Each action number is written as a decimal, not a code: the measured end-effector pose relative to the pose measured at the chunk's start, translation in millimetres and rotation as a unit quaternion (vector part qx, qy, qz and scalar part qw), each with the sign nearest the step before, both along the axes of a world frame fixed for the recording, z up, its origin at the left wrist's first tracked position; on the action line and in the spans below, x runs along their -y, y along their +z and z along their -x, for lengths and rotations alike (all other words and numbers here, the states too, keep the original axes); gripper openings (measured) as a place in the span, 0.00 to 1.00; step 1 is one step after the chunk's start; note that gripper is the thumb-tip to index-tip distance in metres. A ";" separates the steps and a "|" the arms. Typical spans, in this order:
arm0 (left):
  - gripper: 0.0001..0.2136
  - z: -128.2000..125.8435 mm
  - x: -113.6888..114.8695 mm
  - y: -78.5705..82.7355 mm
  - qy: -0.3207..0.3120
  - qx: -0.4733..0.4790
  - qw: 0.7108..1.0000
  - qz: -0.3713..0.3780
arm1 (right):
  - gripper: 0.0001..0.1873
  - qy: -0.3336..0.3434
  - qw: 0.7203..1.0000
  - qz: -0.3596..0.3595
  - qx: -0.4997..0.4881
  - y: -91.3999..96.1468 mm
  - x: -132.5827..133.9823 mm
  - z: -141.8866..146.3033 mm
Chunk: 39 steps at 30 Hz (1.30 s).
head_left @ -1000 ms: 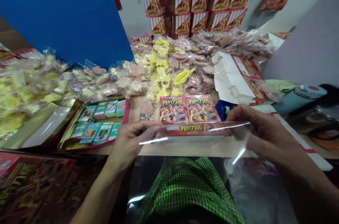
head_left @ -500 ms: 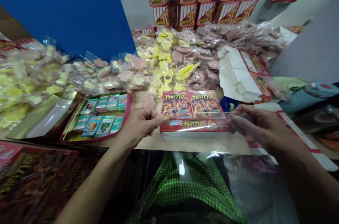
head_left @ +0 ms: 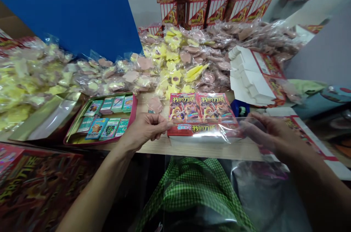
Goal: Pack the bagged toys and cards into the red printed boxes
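Observation:
A clear plastic bag (head_left: 203,173) stretches between my two hands, its upper edge crossing the front of a red display box (head_left: 204,131). My left hand (head_left: 155,128) pinches the bag's left corner near the box's left front corner. With bent fingers, my right hand (head_left: 263,131) grips the bag's right side and shows partly through the film. Two red packs with cartoon animals, a left pack (head_left: 182,107) and a right pack (head_left: 215,106), lie side by side at the top of the box. The lower part of the bag hangs over my lap.
An open tin (head_left: 134,107) of card packs stands left, beside its gold-lined lid (head_left: 41,118). Bagged yellow and pink soft pieces (head_left: 170,64) pile along the back. Unfolded cartons (head_left: 252,78) and a blue tape dispenser (head_left: 238,109) are right; stacked red boxes (head_left: 197,11) stand behind.
The view has shifted slightly, so the box and tabletop appear a little further right. Both hands keep their hold on the plastic bag, which has moved little.

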<state>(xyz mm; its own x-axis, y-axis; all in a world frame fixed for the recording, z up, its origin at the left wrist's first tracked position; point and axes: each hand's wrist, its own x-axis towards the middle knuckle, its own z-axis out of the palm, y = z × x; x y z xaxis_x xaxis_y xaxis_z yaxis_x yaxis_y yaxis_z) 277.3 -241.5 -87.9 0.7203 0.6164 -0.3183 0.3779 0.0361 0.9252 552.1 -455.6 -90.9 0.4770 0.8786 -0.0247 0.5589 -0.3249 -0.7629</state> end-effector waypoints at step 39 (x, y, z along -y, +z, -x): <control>0.22 17.6 -19.1 -49.2 0.015 -0.039 0.999 -0.023 | 0.17 0.019 0.999 -0.034 -0.008 -4.8 -9.3 3.5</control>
<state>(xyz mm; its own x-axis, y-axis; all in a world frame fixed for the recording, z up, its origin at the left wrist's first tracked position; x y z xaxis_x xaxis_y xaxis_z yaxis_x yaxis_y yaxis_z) 259.7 -222.3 -137.1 0.6752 0.6531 -0.3429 0.4474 0.0070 0.8943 548.6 -446.3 -95.8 0.4438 0.8957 0.0292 0.5580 -0.2507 -0.7911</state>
